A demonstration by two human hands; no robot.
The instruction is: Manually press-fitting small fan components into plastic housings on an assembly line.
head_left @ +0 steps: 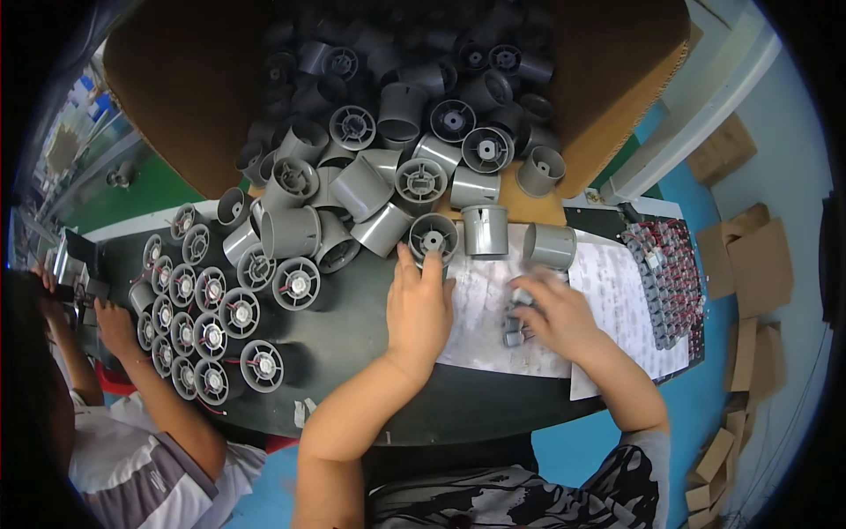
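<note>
My left hand [418, 309] reaches to the front of the pile, its fingertips on the near rim of a grey plastic cup [433, 236] with a spoked hub inside. One finger lies over the rim and another along the outside. Over the printed paper [471, 339], my right hand [557, 310] is slightly blurred. Its fingers are closed on a small grey cylindrical part [522, 297]. Another small grey part [513, 331] shows just below it on the paper. Two grey cups, one upright [485, 231] and one lying on its side [550, 246], stand just beyond my right hand.
A large cardboard box [608, 97] spills many grey cups onto the dark table [352, 353]. At left stand several cups with white centres and red wires [211, 338]. Rows of small grey parts with red wires [665, 282] lie at right. A co-worker's hand [119, 331] is far left.
</note>
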